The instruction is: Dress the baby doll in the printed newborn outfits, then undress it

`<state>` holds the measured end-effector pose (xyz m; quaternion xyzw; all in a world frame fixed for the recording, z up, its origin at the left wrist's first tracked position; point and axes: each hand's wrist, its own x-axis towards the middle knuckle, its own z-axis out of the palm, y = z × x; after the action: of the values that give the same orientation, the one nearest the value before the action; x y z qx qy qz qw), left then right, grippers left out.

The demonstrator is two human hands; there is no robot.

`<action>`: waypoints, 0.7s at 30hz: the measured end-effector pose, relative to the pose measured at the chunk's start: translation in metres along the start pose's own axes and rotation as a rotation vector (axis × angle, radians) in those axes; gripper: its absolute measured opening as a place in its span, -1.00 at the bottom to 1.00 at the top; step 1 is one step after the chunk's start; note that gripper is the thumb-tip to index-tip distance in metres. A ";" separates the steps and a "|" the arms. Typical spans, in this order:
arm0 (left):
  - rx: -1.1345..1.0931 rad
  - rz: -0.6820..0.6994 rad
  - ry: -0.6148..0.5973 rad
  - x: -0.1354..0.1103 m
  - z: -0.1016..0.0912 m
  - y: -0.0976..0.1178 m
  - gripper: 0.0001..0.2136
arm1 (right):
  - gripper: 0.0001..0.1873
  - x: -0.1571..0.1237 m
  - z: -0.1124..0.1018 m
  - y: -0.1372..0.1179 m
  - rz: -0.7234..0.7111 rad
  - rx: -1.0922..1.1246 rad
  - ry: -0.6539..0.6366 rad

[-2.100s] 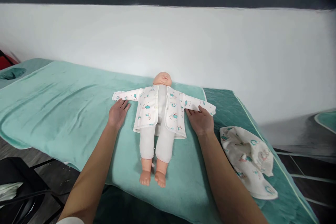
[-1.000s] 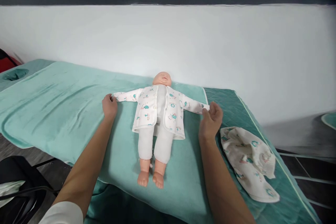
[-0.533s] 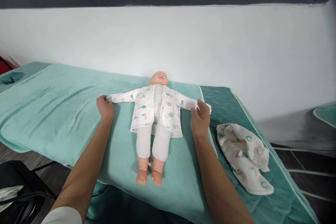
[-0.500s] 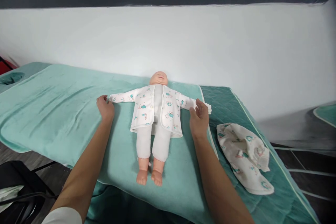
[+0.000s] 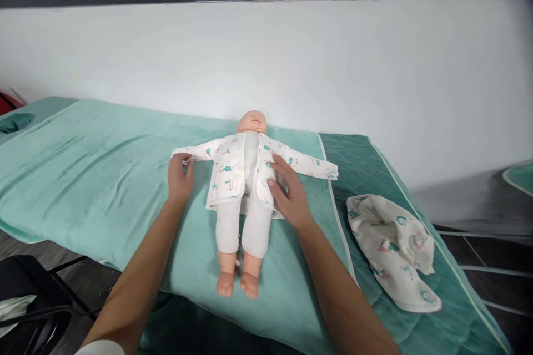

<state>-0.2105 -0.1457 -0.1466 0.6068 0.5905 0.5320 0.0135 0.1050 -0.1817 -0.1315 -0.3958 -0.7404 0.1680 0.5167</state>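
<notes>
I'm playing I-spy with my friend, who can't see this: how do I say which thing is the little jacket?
Find the green bed along the white wall, then the doll lying face up on the pale green blanket. The jacket is on the doll, sleeves spread wide. Its front hangs open, while the crumpled cloth with a similar print lies off to the right.

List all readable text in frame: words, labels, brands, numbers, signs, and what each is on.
No readable text anywhere.
Open jacket on the doll: tiny letter-like marks in the print, too small to read.
Bunched printed garment: similar faint marks, too small and blurred.
Mint blanket, dark green quilted cover, wall: no lettering visible.
</notes>
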 end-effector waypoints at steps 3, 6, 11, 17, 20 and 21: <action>-0.115 0.084 -0.117 -0.026 -0.001 0.033 -0.84 | -0.49 -0.003 0.003 -0.009 -0.058 -0.077 -0.103; -0.216 0.176 -0.305 -0.052 -0.003 0.064 -0.73 | -0.31 -0.008 0.007 -0.018 -0.096 -0.152 -0.206; -0.192 0.183 -0.416 -0.071 -0.003 0.087 -0.50 | -0.29 -0.017 0.012 -0.030 -0.091 -0.237 -0.140; -0.155 0.201 -0.245 -0.071 0.002 0.090 -0.76 | -0.85 -0.032 0.013 -0.035 0.077 -0.261 0.176; -0.279 -0.012 -0.164 -0.068 0.003 0.084 -0.92 | -0.76 -0.033 0.011 -0.030 0.305 -0.063 0.222; -0.347 -0.140 -0.118 -0.067 0.003 0.081 -0.89 | -0.73 -0.033 0.011 -0.028 0.394 0.022 0.273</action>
<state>-0.1338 -0.2172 -0.1386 0.5829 0.5288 0.5870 0.1895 0.0888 -0.2222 -0.1385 -0.5459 -0.5703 0.2189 0.5734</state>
